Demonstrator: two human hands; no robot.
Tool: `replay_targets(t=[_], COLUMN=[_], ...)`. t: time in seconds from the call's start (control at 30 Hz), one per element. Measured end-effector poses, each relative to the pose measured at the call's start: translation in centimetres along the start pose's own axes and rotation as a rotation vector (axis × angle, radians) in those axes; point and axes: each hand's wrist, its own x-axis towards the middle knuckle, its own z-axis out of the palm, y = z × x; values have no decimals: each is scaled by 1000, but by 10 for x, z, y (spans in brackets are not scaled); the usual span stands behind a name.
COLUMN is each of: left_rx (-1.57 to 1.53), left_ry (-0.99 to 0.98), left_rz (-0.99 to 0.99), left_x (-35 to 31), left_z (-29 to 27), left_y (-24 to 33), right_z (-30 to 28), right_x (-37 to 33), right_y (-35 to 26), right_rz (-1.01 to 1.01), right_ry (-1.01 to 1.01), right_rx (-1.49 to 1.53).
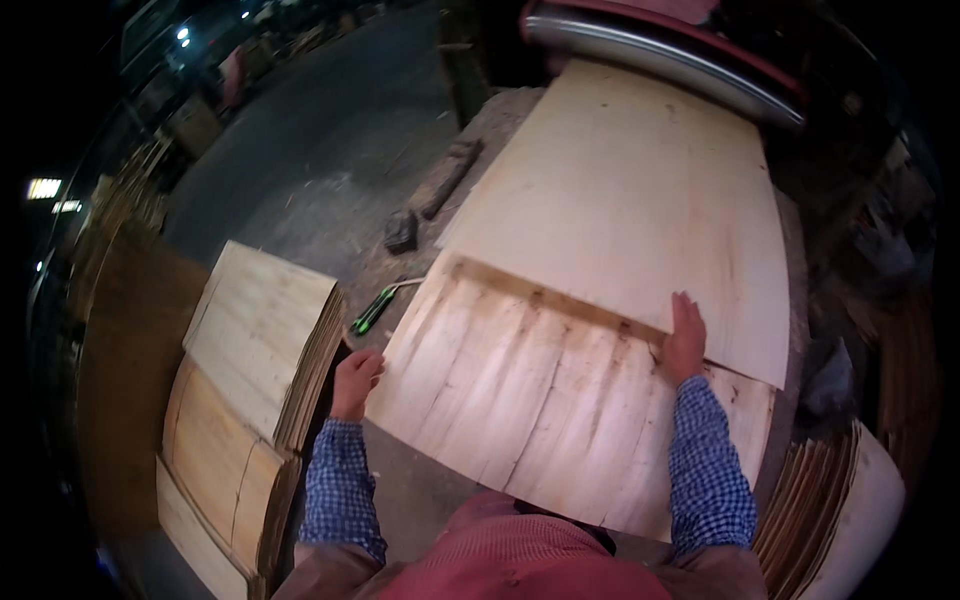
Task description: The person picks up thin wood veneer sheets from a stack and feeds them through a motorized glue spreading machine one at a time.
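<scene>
A wide pale wood veneer sheet [630, 170] stretches from the roller at the back toward me. It overlaps a second veneer sheet [520, 390], streaked brown and cracked along the grain, which lies nearer my body. My right hand [684, 340] rests with fingers stretched out at the upper sheet's near edge, where the two overlap. Beside the left edge of the lower sheet, my left hand [357, 385] is closed with curled fingers; whether it pinches that edge is hidden. A green-handled tool [374, 310] with a curved metal end lies just beyond the left hand.
A shiny metal roller [660, 60] with red parts spans the back. Stacked veneer sheets [262, 325] stand at my left, with a tall brown board [135, 370] beside them. More upright sheets [815, 510] are at the near right. A dark block [401, 231] sits on the table's left margin.
</scene>
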Motion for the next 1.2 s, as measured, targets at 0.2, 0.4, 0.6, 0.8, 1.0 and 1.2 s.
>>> replay_targets(t=[0.2, 0.4, 0.6, 0.8, 1.0, 1.2], left_rx=[386, 664, 607, 23, -51, -42], left_ry=[-64, -199, -544, -711, -741, -724], left_rz=[97, 185, -110, -100, 20, -69], left_x=[50, 63, 14, 4, -32, -8], left_z=[1, 3, -10, -24, -28, -59], left_y=[-53, -43, 43, 83, 145, 63], right_z=[42, 33, -66, -101, -124, -114], right_x=[45, -99, -277, -295, -288, -295], right_y=[9, -58, -165, -191, -157, -175], right_rz=[91, 65, 144, 123, 115, 65], right_ry=[-75, -26, -197, -248, 4, -252], right_rx=[-201, -186, 1, 14, -210, 5])
